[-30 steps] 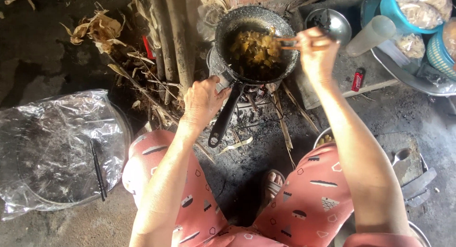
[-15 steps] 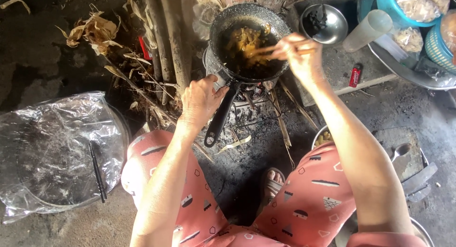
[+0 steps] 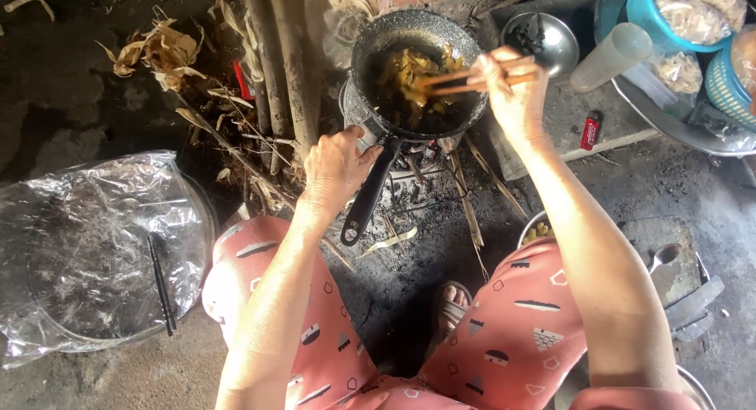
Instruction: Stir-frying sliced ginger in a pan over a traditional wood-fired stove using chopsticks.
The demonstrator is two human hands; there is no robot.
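**Wooden chopsticks working deeper into the dark pan**

Wooden chopsticks (image 3: 472, 81) are being pinched in the closed fingers of the right hand (image 3: 512, 91), their tips dipping into the yellowish food (image 3: 413, 71) in the black pan (image 3: 417, 71). Over the last second the sticks have been travelling from the pan's right rim toward its middle, so the stirring appears to be reaching the whole batch. The left hand (image 3: 335, 170) is curling at the top of the pan handle (image 3: 370, 193), fingers bent against it; whether they are fully gripping it cannot be told. It is staying there as before, steadying the pan on its stand over the fire.

Dry sticks (image 3: 279, 71) and husks (image 3: 161, 51) are lying close on the left. A metal bowl (image 3: 543, 40), a red lighter (image 3: 589, 132) and a clear cup (image 3: 610, 55) are crowding the right. A plastic-covered tray (image 3: 94, 252) is sitting well apart.
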